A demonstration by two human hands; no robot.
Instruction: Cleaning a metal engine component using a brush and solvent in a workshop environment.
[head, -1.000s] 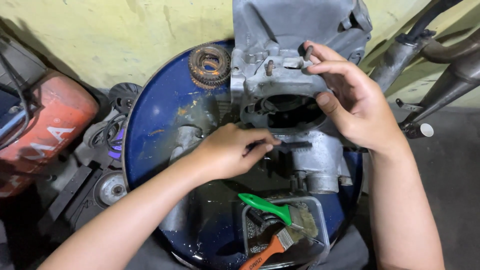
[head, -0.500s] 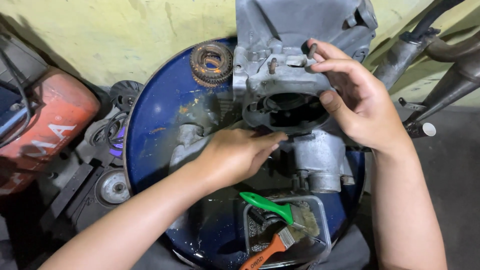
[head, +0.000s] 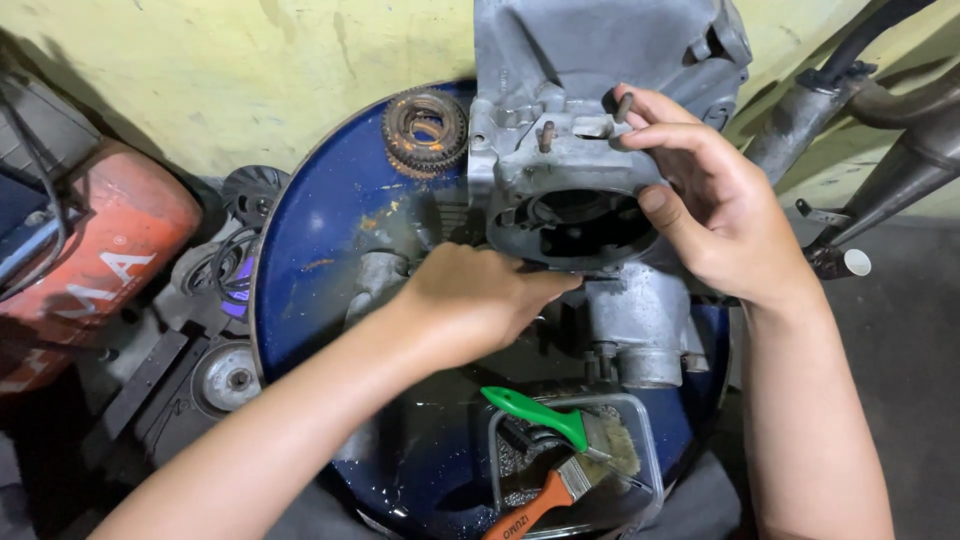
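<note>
left hand [head: 480, 300] slid further under engine casing [head: 580, 120]; right hand [head: 715, 205] unmoved

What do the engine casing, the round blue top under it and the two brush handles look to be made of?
Engine casing: likely cast aluminium, dull grey, grainy, unpainted.
Blue top: probably painted steel, like a drum lid; glossy, with rusty chips.
Green brush handle: seemingly smooth plastic.
Orange brush handle: painted wood or plastic, unclear.
</note>
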